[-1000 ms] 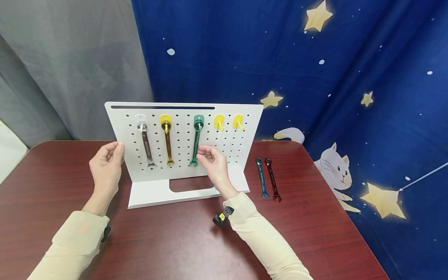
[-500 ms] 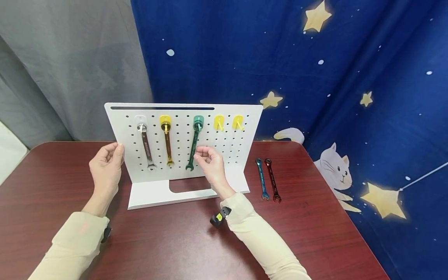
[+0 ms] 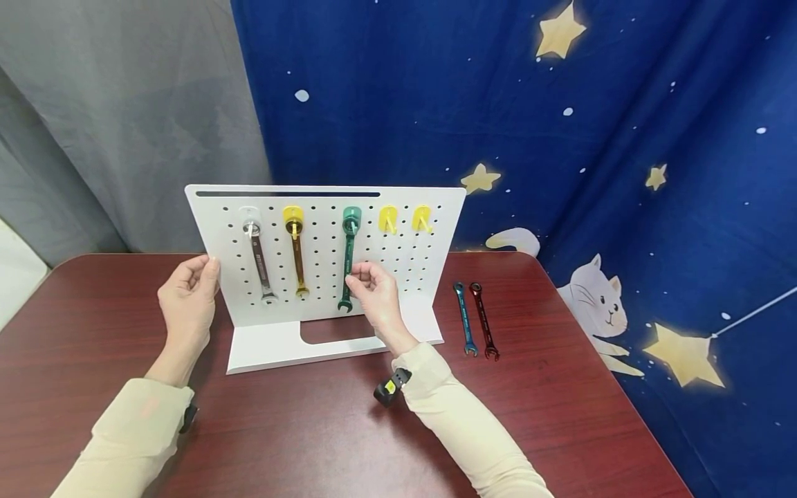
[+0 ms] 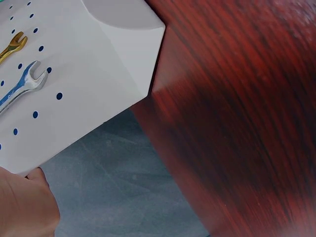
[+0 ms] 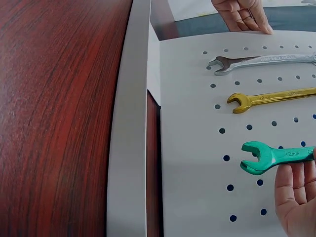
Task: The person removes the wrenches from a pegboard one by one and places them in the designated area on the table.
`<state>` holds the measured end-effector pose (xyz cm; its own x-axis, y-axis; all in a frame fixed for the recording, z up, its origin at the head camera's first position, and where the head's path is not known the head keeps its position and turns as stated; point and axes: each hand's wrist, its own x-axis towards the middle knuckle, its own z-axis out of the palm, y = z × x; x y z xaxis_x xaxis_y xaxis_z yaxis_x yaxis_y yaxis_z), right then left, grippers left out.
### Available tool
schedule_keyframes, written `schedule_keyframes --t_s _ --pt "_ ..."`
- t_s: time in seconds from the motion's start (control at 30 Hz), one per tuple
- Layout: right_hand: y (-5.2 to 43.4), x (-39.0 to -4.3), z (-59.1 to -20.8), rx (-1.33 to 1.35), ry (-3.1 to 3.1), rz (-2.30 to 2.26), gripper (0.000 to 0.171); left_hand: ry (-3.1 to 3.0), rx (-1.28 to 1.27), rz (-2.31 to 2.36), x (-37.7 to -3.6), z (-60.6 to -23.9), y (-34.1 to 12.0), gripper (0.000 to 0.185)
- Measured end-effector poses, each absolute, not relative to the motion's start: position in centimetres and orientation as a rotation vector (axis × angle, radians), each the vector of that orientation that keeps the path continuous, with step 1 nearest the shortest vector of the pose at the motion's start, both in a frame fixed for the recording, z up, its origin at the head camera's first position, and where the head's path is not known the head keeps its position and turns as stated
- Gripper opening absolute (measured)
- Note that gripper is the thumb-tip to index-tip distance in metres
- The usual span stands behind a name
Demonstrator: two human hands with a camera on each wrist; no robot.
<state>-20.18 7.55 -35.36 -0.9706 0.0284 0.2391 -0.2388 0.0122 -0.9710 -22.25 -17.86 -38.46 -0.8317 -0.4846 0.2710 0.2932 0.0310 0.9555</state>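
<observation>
A white pegboard (image 3: 398, 270) stands on the table. My left hand (image 3: 189, 294) pinches its left edge, thumb toward the front; in the right wrist view that left hand (image 5: 242, 14) shows at the board's far edge. My right hand (image 3: 376, 297) pinches the lower shaft of a green combination wrench (image 3: 349, 266), whose ring end hangs on a green hook (image 3: 352, 213). In the right wrist view, fingers (image 5: 298, 185) lie against the green wrench (image 5: 274, 157) near its open end. To the left hang a silver wrench (image 3: 260, 266) and a gold wrench (image 3: 299, 263).
Two yellow hooks (image 3: 388, 218) on the board's right side hold nothing. A blue wrench (image 3: 465, 318) and a dark red wrench (image 3: 483, 319) lie side by side on the reddish-brown table (image 3: 299, 436), right of the board. Curtains (image 3: 386, 90) hang behind.
The green wrench's lower end swings left, then back to hang nearly straight down, with my right hand moving slightly left to it. My left hand stays at the board's edge.
</observation>
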Motion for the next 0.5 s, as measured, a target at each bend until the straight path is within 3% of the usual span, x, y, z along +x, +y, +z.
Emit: schedule_keyframes --t_s 0.5 --pt "8.7 -19.6 -35.4 0.269 -2.186 1.976 0.015 -1.794 0.193 -1.837 -22.1 -38.3 -17.8 0.006"
